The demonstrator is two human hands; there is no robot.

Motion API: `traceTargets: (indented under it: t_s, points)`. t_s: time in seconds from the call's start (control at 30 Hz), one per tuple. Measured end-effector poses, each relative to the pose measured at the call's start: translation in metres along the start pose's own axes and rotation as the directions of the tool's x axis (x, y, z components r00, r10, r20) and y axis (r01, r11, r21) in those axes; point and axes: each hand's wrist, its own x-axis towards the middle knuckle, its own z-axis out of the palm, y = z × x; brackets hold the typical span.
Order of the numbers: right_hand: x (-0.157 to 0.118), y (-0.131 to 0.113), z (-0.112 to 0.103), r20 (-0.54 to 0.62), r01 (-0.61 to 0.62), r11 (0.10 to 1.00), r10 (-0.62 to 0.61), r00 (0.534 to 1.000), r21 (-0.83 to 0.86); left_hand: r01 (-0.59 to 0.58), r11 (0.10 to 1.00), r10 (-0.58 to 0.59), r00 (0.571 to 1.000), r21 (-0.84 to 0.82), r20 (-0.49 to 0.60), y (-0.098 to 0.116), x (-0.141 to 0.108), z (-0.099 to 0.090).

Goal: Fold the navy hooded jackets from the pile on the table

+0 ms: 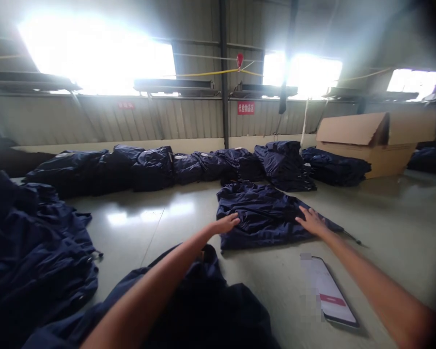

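A dark navy garment [263,218] lies spread flat on the floor in front of me, creased, with a cord end sticking out at its right. My left hand [227,224] rests at the garment's left edge, fingers stretched out and seen from the side. Over the right part of the same garment is my right hand [312,221], fingers spread, touching or just above the cloth. Neither hand visibly grips anything. Nearer to me, another dark navy cloth piece [203,305] lies bunched up below my left forearm.
On the floor at right lies a phone [329,291]. A heap of navy garments [32,252] is at left. Folded garment stacks [152,167] line the wall, and a large open cardboard box [396,155] stands at back right. A red sign [246,107] hangs on the wall.
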Motion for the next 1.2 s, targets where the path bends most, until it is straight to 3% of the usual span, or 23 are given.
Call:
traceTargets:
  t_s: [0.1,0.17,0.23,0.3,0.33,0.37,0.43,0.5,0.57,0.63,0.77,0.97,1.1,1.2]
  points:
    - [-0.055,-0.034,-0.019,-0.127,0.198,0.976,-0.186,0.974,0.089,0.119,0.993,-0.12,0.992,-0.018,-0.03,0.014,-0.072,-0.064]
    - [-0.121,-0.06,-0.024,-0.063,0.373,0.917,-0.368,0.928,0.138,0.139,0.99,-0.137,0.99,0.036,-0.044,0.017,-0.154,-0.103]
    - [-0.202,-0.082,-0.018,0.068,0.493,0.848,-0.514,0.855,0.195,0.217,0.966,-0.214,0.976,0.143,-0.037,0.018,-0.252,-0.124]
    - [-0.28,-0.098,0.002,0.15,0.586,0.783,-0.617,0.772,0.208,0.356,0.875,-0.331,0.934,0.329,-0.132,0.018,-0.35,-0.123]
    - [-0.312,-0.104,0.015,0.205,0.649,0.732,-0.681,0.703,0.207,0.415,0.809,-0.379,0.91,0.416,-0.171,0.017,-0.394,-0.116]
    - [-0.339,-0.109,0.028,0.212,0.687,0.702,-0.712,0.669,0.19,0.446,0.757,-0.419,0.892,0.477,-0.17,0.017,-0.432,-0.106]
    - [-0.374,-0.112,0.051,0.167,0.746,0.653,-0.756,0.633,0.13,0.495,0.691,-0.498,0.854,0.528,-0.149,0.019,-0.49,-0.085]
    - [-0.388,-0.11,0.067,0.077,0.783,0.619,-0.785,0.615,0.056,0.522,0.658,-0.546,0.827,0.543,-0.133,0.023,-0.522,-0.068]
    - [-0.39,-0.105,0.078,0.016,0.808,0.589,-0.808,0.589,-0.008,0.529,0.646,-0.557,0.819,0.551,-0.134,0.026,-0.533,-0.06]
    - [-0.384,-0.103,0.088,-0.007,0.816,0.576,-0.817,0.577,-0.046,0.525,0.646,-0.554,0.822,0.553,-0.132,0.025,-0.528,-0.06]
    - [-0.356,-0.121,0.118,0.027,0.79,0.612,-0.79,0.613,-0.036,0.538,0.653,-0.567,0.814,0.534,-0.127,0.007,-0.489,-0.072]
    - [-0.28,-0.192,0.154,0.148,0.687,0.722,-0.674,0.724,-0.077,0.55,0.66,-0.558,0.815,0.511,-0.157,-0.041,-0.398,-0.083]
    - [-0.234,-0.242,0.157,0.214,0.643,0.755,-0.612,0.761,-0.125,0.543,0.67,-0.546,0.822,0.507,-0.159,-0.082,-0.342,-0.088]
    - [-0.204,-0.278,0.149,0.269,0.629,0.763,-0.581,0.769,-0.15,0.565,0.665,-0.581,0.802,0.488,-0.136,-0.111,-0.304,-0.102]
